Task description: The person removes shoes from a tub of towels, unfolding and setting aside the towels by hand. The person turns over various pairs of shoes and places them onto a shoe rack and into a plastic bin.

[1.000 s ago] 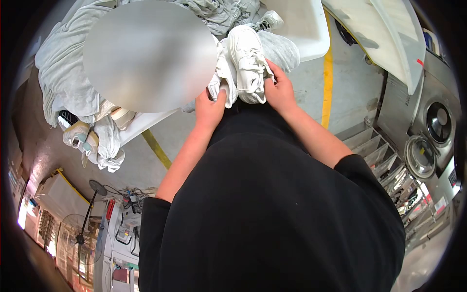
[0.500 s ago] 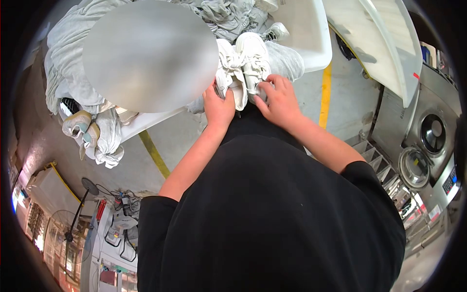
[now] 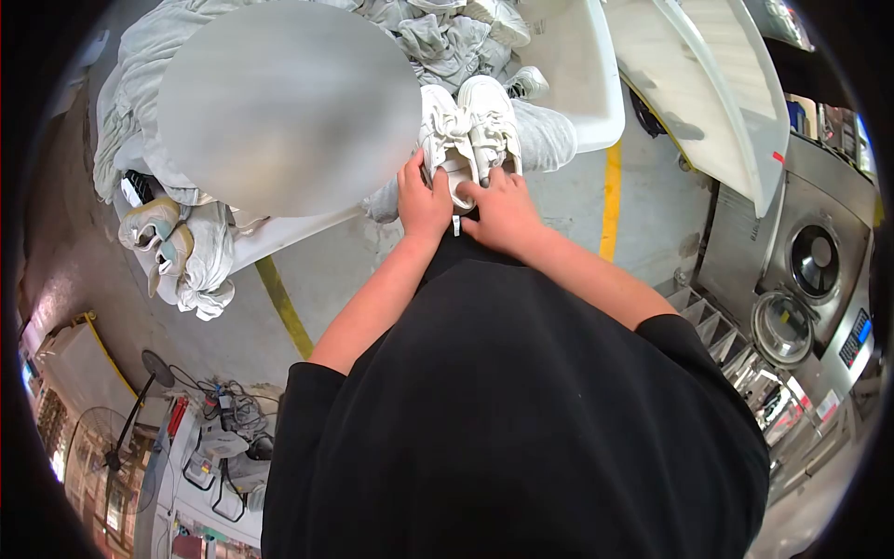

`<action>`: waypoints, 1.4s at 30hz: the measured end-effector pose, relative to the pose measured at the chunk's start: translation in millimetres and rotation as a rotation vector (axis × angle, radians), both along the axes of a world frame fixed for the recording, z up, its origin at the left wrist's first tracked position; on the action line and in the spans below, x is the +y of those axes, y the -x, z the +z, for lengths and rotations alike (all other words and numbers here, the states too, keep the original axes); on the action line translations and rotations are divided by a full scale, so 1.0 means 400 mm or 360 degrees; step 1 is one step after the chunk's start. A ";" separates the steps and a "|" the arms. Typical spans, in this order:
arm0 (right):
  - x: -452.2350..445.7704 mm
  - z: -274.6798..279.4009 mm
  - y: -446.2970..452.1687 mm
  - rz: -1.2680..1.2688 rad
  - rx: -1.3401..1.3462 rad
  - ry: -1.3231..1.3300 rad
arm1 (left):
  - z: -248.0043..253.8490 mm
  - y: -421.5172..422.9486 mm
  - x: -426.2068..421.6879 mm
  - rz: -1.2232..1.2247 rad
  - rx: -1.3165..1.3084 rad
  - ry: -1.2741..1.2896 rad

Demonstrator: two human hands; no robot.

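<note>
Two white lace-up sneakers rest side by side in front of me, toes pointing away. My left hand (image 3: 426, 197) grips the rear outer side of the left sneaker (image 3: 443, 126), its fingers curled against the edge. At the heel of the right sneaker (image 3: 491, 116), my right hand (image 3: 503, 210) has its fingers bent over the opening and its thumb toward the left shoe. A small white tag (image 3: 456, 225) shows between my hands. Beneath and beside the shoes lies a grey cloth bundle (image 3: 545, 137). A grey oval blur hides the area left of the shoes.
A white tub (image 3: 596, 102) piled with grey cloth bundles (image 3: 447, 47) stands ahead. More sneakers (image 3: 154, 228) lie at its left corner. Yellow floor lines (image 3: 611, 200) run past it. A steel machine (image 3: 810, 256) with a round door is at right, and a fan (image 3: 112, 456) at lower left.
My right hand has moved back from the right sneaker's side to its heel, closer to my left hand. The sneakers sit slightly lower in view, and the white tag now shows.
</note>
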State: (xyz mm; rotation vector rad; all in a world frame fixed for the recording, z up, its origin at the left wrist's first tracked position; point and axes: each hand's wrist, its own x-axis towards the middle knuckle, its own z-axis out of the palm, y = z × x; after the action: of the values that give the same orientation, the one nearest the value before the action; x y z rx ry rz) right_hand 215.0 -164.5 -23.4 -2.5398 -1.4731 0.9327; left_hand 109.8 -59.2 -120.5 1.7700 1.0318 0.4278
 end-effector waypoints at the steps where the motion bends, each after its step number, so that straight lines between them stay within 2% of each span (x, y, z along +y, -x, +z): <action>1: 0.004 -0.004 0.000 -0.0037 0.0002 0.0072 | -0.010 0.008 0.001 0.0004 -0.0039 -0.0013; 4: 0.008 0.017 -0.018 -0.0057 -0.0014 -0.0068 | -0.036 0.025 0.039 0.0116 -0.0129 0.0378; 5: 0.010 0.037 -0.023 -0.0062 -0.0012 -0.0115 | -0.039 0.034 0.044 0.0113 -0.0153 0.0618; 7: 0.004 0.066 -0.018 -0.0048 -0.0066 -0.0175 | 0.007 0.032 0.059 0.0106 -0.0194 0.1102; 8: -0.009 0.072 -0.021 -0.0052 -0.0055 -0.0216 | 0.049 0.036 0.063 -0.0019 -0.0024 0.1220; 11: -0.064 0.114 -0.041 -0.0162 0.0069 -0.0270 | 0.093 0.052 0.054 0.0062 -0.0388 0.1294; 12: -0.086 0.132 -0.047 -0.0215 0.0129 -0.0275 | 0.085 0.064 0.045 0.0112 -0.0304 0.1226; 15: -0.160 0.169 -0.055 -0.0330 0.0223 -0.0578 | 0.082 0.086 0.027 0.0278 -0.0379 0.1998; 16: -0.182 0.183 -0.055 -0.0377 0.0262 -0.0616 | 0.113 0.087 0.029 0.0001 -0.0518 0.2407; 19: -0.270 0.189 -0.058 -0.0575 0.0524 -0.0818 | 0.179 0.055 -0.041 -0.0342 -0.0727 0.2669; 20: -0.298 0.193 -0.063 -0.0663 0.0691 -0.0877 | 0.209 0.044 -0.062 -0.0296 -0.0633 0.2640; 23: -0.395 0.203 -0.066 -0.1011 0.1044 -0.1059 | 0.313 -0.015 -0.118 -0.0514 -0.0362 0.2345; 28: -0.571 0.229 -0.025 -0.1412 0.1194 -0.1321 | 0.362 -0.050 -0.259 -0.0863 -0.0324 0.1999; 30: -0.679 0.215 -0.005 -0.1461 0.1198 -0.1437 | 0.360 -0.042 -0.330 -0.0880 -0.0376 0.2034; 33: -0.819 0.226 0.042 -0.2274 0.1641 -0.1717 | 0.354 -0.038 -0.434 -0.0987 -0.0382 0.2083; 35: -0.903 0.252 0.056 -0.2599 0.1790 -0.1951 | 0.335 -0.029 -0.506 -0.1034 -0.0305 0.2112; 37: -1.036 0.248 0.068 -0.2911 0.2244 -0.2061 | 0.319 -0.017 -0.588 -0.0981 -0.0187 0.1976; 39: -1.166 0.212 0.106 -0.2424 0.2815 -0.2483 | 0.305 -0.002 -0.666 -0.0898 -0.0063 0.1933; 41: -1.303 0.155 0.191 -0.2748 0.2695 -0.2609 | 0.294 0.020 -0.741 -0.0831 0.0015 0.1858; 42: -1.360 0.153 0.213 -0.2676 0.2749 -0.2682 | 0.277 0.035 -0.775 -0.0795 0.0016 0.1853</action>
State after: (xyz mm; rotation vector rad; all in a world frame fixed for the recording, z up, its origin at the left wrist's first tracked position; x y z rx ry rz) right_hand 129.6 -708.6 37.9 -0.3288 0.5460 0.4556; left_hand 95.9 -369.2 -9.7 0.8833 0.5741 -0.4435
